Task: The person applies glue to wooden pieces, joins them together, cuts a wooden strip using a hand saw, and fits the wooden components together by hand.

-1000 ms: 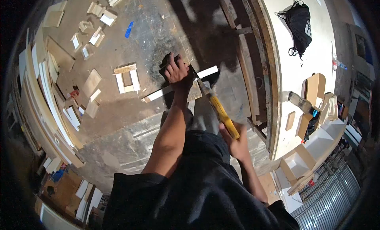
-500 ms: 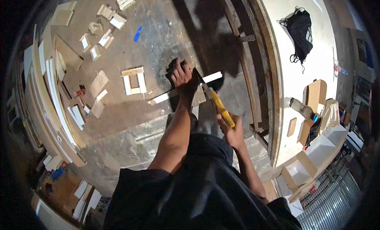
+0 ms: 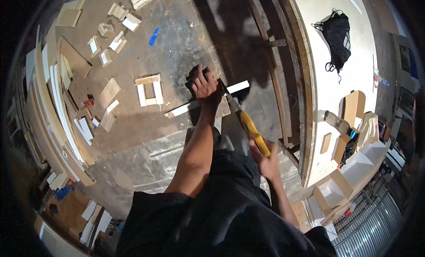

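Observation:
My right hand point(image 3: 266, 162) is wrapped round the yellow handle of a hand saw point(image 3: 255, 134). The saw's blade slants up and left, across a narrow white wooden strip point(image 3: 238, 87) just right of my left hand point(image 3: 205, 85). With its fingers curled, my left hand presses on the strip from above, and part of the strip is hidden beneath it. A small wooden board point(image 3: 224, 108) lies under the strip by the blade. Left of my hand rests a small rectangular wooden frame point(image 3: 141, 95).
Several small wooden pieces point(image 3: 118, 42) and a blue strip point(image 3: 154, 36) lie on the floor at upper left. Boards point(image 3: 55, 95) stand along the left. On the right is a white-topped table point(image 3: 330, 91) with a black cloth item point(image 3: 338, 38), a bottle point(image 3: 336, 121) and open boxes.
My right hand has drawn the saw down and to the right, toward my body. My left hand and the strip stay in nearly the same place.

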Tool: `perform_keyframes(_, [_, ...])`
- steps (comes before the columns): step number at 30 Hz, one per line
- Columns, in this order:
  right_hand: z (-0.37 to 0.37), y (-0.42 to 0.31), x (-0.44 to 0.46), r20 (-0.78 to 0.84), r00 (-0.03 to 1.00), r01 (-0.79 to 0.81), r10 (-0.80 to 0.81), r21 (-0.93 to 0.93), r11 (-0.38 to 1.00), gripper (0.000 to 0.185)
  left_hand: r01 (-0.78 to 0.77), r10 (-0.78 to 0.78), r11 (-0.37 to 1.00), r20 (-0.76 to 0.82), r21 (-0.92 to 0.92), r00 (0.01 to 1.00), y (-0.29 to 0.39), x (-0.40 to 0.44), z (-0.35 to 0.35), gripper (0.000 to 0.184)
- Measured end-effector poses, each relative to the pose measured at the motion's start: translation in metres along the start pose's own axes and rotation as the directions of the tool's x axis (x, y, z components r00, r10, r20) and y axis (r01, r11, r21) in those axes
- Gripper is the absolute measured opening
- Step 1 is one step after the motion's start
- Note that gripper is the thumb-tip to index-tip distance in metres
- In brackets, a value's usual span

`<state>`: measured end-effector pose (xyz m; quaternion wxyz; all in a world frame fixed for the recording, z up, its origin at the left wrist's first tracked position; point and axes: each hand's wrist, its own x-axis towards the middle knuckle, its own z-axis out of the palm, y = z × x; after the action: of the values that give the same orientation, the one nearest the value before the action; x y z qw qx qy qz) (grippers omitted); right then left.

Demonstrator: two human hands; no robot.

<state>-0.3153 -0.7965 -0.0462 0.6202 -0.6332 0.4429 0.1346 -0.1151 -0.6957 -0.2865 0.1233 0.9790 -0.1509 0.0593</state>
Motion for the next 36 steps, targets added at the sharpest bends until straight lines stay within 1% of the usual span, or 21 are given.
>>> perform_keyframes(2, [0.014,0.004,0.019,-0.077,0.993,-0.100,0.093,-0.090,0.991,0.033,0.027,-0.027,1.000,0.052,0.011,0.998,0.002,-0.009,-0.008,0.047])
perform_keyframes(4, [0.011,-0.025,-0.007,-0.110,0.991,-0.087,0.075,-0.105,0.991,0.032,0.025,-0.024,0.999,0.042,-0.034,0.999,0.000,-0.005,-0.001,0.048])
perform_keyframes(6, [-0.005,-0.029,-0.040,0.038,0.999,0.019,-0.015,-0.108,0.994,0.037,0.018,-0.016,0.999,0.039,-0.049,0.999,-0.002,-0.010,0.001,0.051])
perform_keyframes(7, [-0.009,-0.023,-0.043,-0.002,0.996,-0.092,0.092,-0.005,0.996,0.038,0.030,-0.027,0.999,0.075,-0.038,0.997,-0.001,-0.011,0.000,0.053])
perform_keyframes(10, [-0.007,-0.010,-0.012,-0.032,0.995,-0.094,0.091,-0.099,0.991,0.034,0.006,-0.007,1.000,0.016,0.026,1.000,-0.004,-0.013,0.013,0.051])
perform_keyframes(11, [0.008,0.011,-0.003,-0.168,0.986,-0.021,0.022,0.009,1.000,0.034,0.058,-0.057,0.998,0.115,0.000,0.992,0.001,-0.010,0.000,0.049])
perform_keyframes(14, [0.005,-0.005,-0.019,-0.068,0.997,0.023,-0.029,-0.080,0.997,0.034,0.000,-0.003,0.999,0.046,0.050,0.999,-0.003,-0.013,0.006,0.050])
perform_keyframes(18, [-0.012,-0.013,-0.032,0.027,0.993,-0.112,0.112,-0.003,0.994,0.030,0.038,-0.038,0.999,0.071,-0.004,0.997,0.000,-0.010,0.005,0.050])
perform_keyframes(19, [-0.001,0.000,-0.022,-0.072,0.994,-0.081,0.080,-0.010,0.997,0.031,0.034,-0.034,0.999,0.056,-0.007,0.998,0.002,0.000,0.004,0.050])
perform_keyframes(20, [0.004,0.008,-0.018,-0.074,0.994,-0.086,0.085,-0.007,0.996,0.031,0.042,-0.039,0.998,0.081,-0.042,0.996,0.003,0.001,-0.001,0.049])
perform_keyframes(22, [0.011,0.010,-0.008,-0.143,0.979,0.139,-0.147,-0.069,0.988,0.035,0.044,-0.036,0.996,0.117,-0.074,0.993,0.002,-0.012,-0.005,0.049])
perform_keyframes(23, [0.005,0.023,-0.028,-0.107,0.959,0.251,-0.264,-0.119,0.961,0.041,0.049,-0.044,0.998,0.095,-0.048,0.994,0.003,-0.010,-0.001,0.049])
perform_keyframes(24, [-0.001,0.013,-0.028,-0.116,0.957,0.253,-0.266,-0.115,0.961,0.041,0.062,-0.060,0.998,0.085,-0.018,0.995,0.003,-0.011,0.002,0.048])
perform_keyframes(25, [-0.007,-0.006,-0.040,-0.096,0.991,0.091,-0.094,-0.039,0.995,0.035,0.006,-0.006,1.000,0.000,-0.027,1.000,0.001,-0.011,0.001,0.048])
perform_keyframes(26, [-0.012,-0.015,-0.052,-0.062,0.995,-0.079,0.081,0.035,0.996,0.032,-0.003,0.003,1.000,0.018,-0.026,1.000,0.000,-0.021,-0.004,0.048])
perform_keyframes(28, [-0.009,-0.020,-0.023,-0.030,0.998,-0.052,0.055,0.074,0.996,0.037,0.044,-0.044,0.999,0.095,0.008,0.994,0.000,-0.013,0.005,0.048])
perform_keyframes(30, [0.007,-0.016,-0.010,-0.085,0.994,0.073,-0.075,-0.029,0.997,0.038,0.060,-0.065,0.997,0.103,0.049,0.993,0.000,-0.021,0.005,0.051])
perform_keyframes(31, [0.000,-0.008,-0.010,0.060,0.994,-0.081,0.091,-0.154,0.985,0.034,0.068,-0.072,0.997,0.123,0.030,0.990,0.003,-0.023,-0.001,0.051])
perform_keyframes(32, [0.002,0.001,-0.022,-0.028,0.986,0.158,-0.162,-0.120,0.980,0.037,0.071,-0.071,0.997,0.125,0.003,0.990,0.005,-0.012,0.001,0.051])
perform_keyframes(34, [-0.016,-0.035,-0.045,0.030,0.996,0.083,-0.082,-0.037,0.996,0.038,0.024,-0.027,0.999,0.125,0.023,0.992,0.006,-0.011,0.002,0.050])
perform_keyframes(36, [-0.018,-0.026,-0.048,0.053,0.997,0.059,-0.055,-0.079,0.995,0.035,0.017,-0.016,1.000,0.097,-0.004,0.995,0.009,-0.009,-0.006,0.048])
